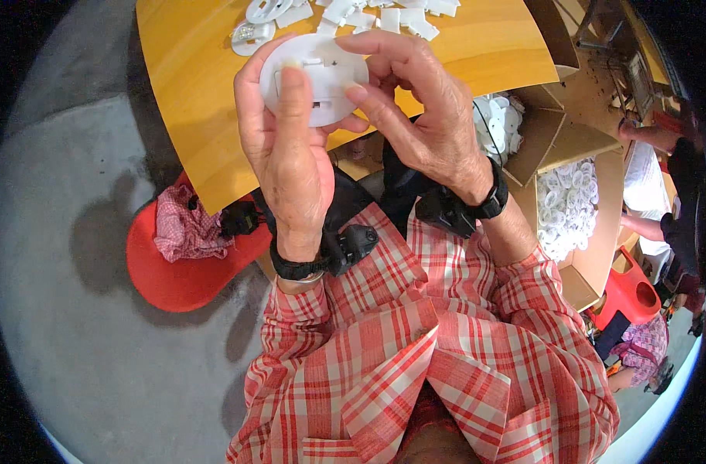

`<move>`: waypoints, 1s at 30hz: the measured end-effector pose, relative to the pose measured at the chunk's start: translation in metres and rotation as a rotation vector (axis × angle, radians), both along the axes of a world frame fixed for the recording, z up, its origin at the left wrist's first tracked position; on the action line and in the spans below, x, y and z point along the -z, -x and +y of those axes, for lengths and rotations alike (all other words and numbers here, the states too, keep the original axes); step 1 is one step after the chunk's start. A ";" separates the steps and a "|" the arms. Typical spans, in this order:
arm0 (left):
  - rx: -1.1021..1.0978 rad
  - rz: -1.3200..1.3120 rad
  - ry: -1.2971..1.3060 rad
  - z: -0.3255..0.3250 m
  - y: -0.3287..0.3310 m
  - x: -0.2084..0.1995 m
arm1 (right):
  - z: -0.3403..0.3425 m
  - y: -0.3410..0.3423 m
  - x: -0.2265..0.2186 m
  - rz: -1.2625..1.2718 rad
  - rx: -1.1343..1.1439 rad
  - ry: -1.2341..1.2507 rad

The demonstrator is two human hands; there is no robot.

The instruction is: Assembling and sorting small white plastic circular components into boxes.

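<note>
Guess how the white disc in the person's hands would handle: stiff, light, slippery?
Likely stiff: the white disc looks flat beneath the left hand's thumb. Probably light, since it looks like moulded plastic with slots cut in it. Its smooth face might slide when pushed, and its round rim could roll if stood on edge.

No lettering legible | white disc (pixel 326 85) in the grip: none readable | white parts (pixel 402 17) beyond, cartons (pixel 613 193) to its right: none readable

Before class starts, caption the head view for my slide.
Left hand holding a round white part, right hand at its edge, by a yellow tabletop.
</note>
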State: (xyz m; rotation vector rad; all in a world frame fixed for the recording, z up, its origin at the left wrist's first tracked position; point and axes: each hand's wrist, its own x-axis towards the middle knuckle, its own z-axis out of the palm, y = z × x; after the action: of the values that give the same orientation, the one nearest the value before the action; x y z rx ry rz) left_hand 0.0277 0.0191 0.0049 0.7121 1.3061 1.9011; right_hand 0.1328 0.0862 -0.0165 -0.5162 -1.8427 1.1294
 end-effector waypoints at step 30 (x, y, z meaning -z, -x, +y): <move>0.401 -0.127 0.069 -0.012 0.015 0.001 | 0.041 0.005 -0.031 -0.251 -0.124 0.047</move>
State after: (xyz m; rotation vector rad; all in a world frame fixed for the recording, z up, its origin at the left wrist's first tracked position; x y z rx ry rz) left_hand 0.0128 0.0067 0.0038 0.7416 1.0533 1.5443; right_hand 0.1278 0.1270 0.0140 -0.5994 -2.0923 1.2385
